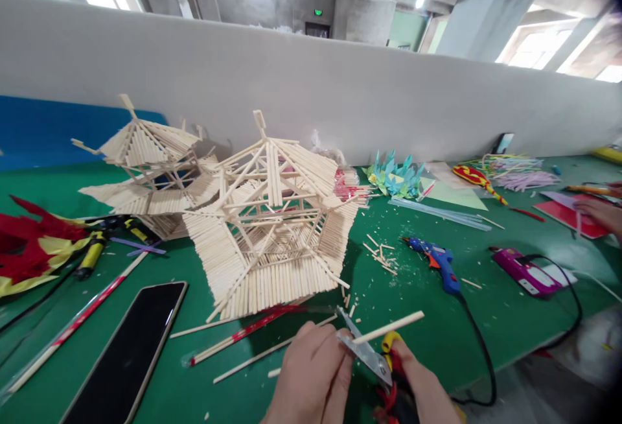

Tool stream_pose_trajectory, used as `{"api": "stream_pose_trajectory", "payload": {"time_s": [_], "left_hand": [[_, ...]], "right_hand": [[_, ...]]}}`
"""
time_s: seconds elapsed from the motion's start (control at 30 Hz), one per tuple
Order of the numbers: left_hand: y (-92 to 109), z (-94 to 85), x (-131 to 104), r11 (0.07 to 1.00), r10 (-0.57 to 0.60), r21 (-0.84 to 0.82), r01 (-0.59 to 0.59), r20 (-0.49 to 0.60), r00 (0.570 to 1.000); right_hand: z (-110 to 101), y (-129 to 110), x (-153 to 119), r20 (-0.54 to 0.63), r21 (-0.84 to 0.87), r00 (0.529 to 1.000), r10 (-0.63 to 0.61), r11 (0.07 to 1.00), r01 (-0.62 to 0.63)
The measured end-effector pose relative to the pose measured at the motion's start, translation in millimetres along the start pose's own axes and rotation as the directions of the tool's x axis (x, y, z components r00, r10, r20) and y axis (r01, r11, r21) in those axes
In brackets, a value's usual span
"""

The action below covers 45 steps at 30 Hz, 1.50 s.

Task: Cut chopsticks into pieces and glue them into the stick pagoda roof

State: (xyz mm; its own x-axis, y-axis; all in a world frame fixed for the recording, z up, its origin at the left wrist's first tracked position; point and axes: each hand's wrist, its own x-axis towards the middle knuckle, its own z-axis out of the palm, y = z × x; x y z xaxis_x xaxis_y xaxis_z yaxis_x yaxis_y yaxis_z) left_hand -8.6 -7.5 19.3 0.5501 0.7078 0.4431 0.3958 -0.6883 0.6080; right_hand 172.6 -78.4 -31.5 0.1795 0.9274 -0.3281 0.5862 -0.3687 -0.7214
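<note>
At the table's front edge, my left hand (311, 372) is closed around a thin wooden stick (389, 328), whose free end sticks out to the right. My right hand (422, 378) grips scissors (372, 360) with yellow and dark handles. The scissor blades are apart, with the stick lying across them close to my left fingers. Just beyond my hands stands a pavilion model (276, 236) built of wooden sticks, its roof only partly covered. Loose sticks (262, 356) and a red-wrapped bundle of chopsticks (238, 333) lie left of my left hand.
A second stick pavilion (150, 171) stands back left. A black phone (131, 353) lies front left. To the right are a blue glue gun (437, 263), a purple power strip (527, 273), stick offcuts (381, 255) and clear glue sticks (440, 214). Another person's hand (600, 213) works at far right.
</note>
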Motion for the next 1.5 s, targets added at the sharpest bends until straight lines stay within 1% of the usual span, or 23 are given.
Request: {"api": "stream_pose_trajectory", "payload": {"time_s": [0.07, 0.13, 0.27, 0.33, 0.43, 0.57, 0.63, 0.7, 0.8, 0.87, 0.9, 0.93, 1.0, 1.07, 1.13, 1.17, 1.2, 1.23, 1.27, 1.37, 1.4, 1.43, 1.5], "left_hand": [[-0.1, 1.5, 0.8, 0.995, 0.098, 0.003, -0.097, -0.056, 0.994], [1.7, -2.3, 3.8, 0.988, 0.136, -0.062, -0.138, -0.038, 0.99], [7.4, -15.2, 9.9, 0.985, 0.068, -0.167, -0.048, 0.118, 0.991], [8.3, -16.4, 9.4, 0.978, 0.056, -0.208, -0.022, 0.157, 0.986], [6.0, -7.4, 2.8, 0.977, 0.012, -0.212, 0.017, 0.135, 0.991], [1.4, 7.2, -5.5, 0.988, -0.024, -0.154, 0.027, 0.026, 0.999], [1.0, 6.9, -2.9, 0.956, -0.082, -0.274, 0.106, 0.096, 0.992], [1.0, 1.7, 3.7, 0.841, -0.173, -0.459, 0.286, 0.273, 0.946], [-1.4, -6.5, 14.0, 0.565, -0.244, -0.592, 0.575, 0.545, 0.802], [-4.0, -7.7, 16.8, 0.428, -0.224, -0.61, 0.667, 0.644, 0.732], [-4.8, -7.0, 16.8, 0.393, -0.219, -0.615, 0.684, 0.66, 0.719], [-4.9, -5.5, 15.9, 0.382, -0.225, -0.619, 0.687, 0.658, 0.718], [-3.0, -1.9, 12.6, 0.439, -0.285, -0.607, 0.663, 0.605, 0.743], [0.4, 1.3, 9.1, 0.575, -0.344, -0.57, 0.587, 0.482, 0.806], [2.6, 3.1, 7.0, 0.701, -0.33, -0.527, 0.481, 0.357, 0.874], [2.5, 3.5, 6.7, 0.73, -0.31, -0.518, 0.446, 0.33, 0.892], [1.3, 3.6, 6.8, 0.726, -0.294, -0.526, 0.443, 0.345, 0.892], [-0.8, 3.5, 7.1, 0.689, -0.287, -0.546, 0.476, 0.398, 0.871], [-3.6, 3.3, 7.4, 0.621, -0.285, -0.565, 0.543, 0.483, 0.828], [-11.9, 2.6, 7.1, 0.393, -0.232, -0.547, 0.739, 0.719, 0.656], [-13.2, 2.6, 6.7, 0.35, -0.213, -0.538, 0.767, 0.751, 0.625], [-13.4, 2.6, 6.4, 0.328, -0.212, -0.539, 0.776, 0.758, 0.617], [-10.4, 2.8, 6.2, 0.317, -0.252, -0.56, 0.765, 0.728, 0.637]], "right_hand": [[1.0, -2.7, 9.3, 0.046, 0.055, 0.999, 0.024, 0.998, -0.027], [3.1, -4.9, 22.2, 0.097, 0.117, 0.994, 0.051, 0.991, -0.063], [11.2, -2.5, 44.6, 0.126, 0.159, 0.986, 0.107, 0.979, -0.127], [14.6, 1.4, 48.7, 0.145, 0.157, 0.977, 0.155, 0.971, -0.178], [13.7, 6.5, 43.9, 0.162, 0.139, 0.964, 0.21, 0.963, -0.233], [4.9, 6.6, 23.8, 0.143, 0.118, 0.968, 0.207, 0.967, -0.224], [2.1, 3.0, 14.3, 0.133, 0.111, 0.975, 0.178, 0.975, -0.193], [0.8, -1.9, 7.8, 0.127, 0.107, 0.984, 0.123, 0.985, -0.137], [-1.8, -6.2, 3.0, 0.111, 0.088, 0.994, -0.005, 0.996, -0.005], [-4.6, -4.9, 0.8, 0.083, 0.045, 0.993, -0.081, 0.996, 0.078], [-5.9, -3.1, -0.1, 0.067, 0.016, 0.992, -0.103, 0.995, 0.102], [-6.7, -0.9, -0.9, 0.054, -0.011, 0.992, -0.112, 0.994, 0.112], [-6.9, 3.6, -1.4, 0.044, -0.042, 0.994, -0.103, 0.994, 0.105], [-5.3, 6.4, 0.2, 0.051, -0.037, 0.996, -0.075, 0.996, 0.077], [-3.0, 7.0, 3.7, 0.058, -0.018, 0.997, -0.046, 0.999, 0.047], [-1.9, 6.8, 5.8, 0.059, -0.009, 0.998, -0.037, 0.999, 0.037], [-0.8, 6.6, 7.8, 0.06, -0.004, 0.998, -0.033, 0.999, 0.033], [0.5, 6.6, 9.7, 0.062, 0.0, 0.998, -0.034, 0.999, 0.034], [2.0, 7.2, 11.2, 0.062, 0.0, 0.997, -0.038, 0.999, 0.038], [8.6, 12.6, 14.2, 0.072, -0.007, 0.997, -0.034, 0.999, 0.034], [11.4, 15.2, 15.0, 0.081, -0.009, 0.997, -0.021, 1.0, 0.021], [14.1, 17.7, 15.8, 0.086, -0.011, 0.996, -0.007, 1.0, 0.008], [17.3, 20.6, 17.3, 0.082, -0.015, 0.996, 0.02, 1.0, -0.019]]}}
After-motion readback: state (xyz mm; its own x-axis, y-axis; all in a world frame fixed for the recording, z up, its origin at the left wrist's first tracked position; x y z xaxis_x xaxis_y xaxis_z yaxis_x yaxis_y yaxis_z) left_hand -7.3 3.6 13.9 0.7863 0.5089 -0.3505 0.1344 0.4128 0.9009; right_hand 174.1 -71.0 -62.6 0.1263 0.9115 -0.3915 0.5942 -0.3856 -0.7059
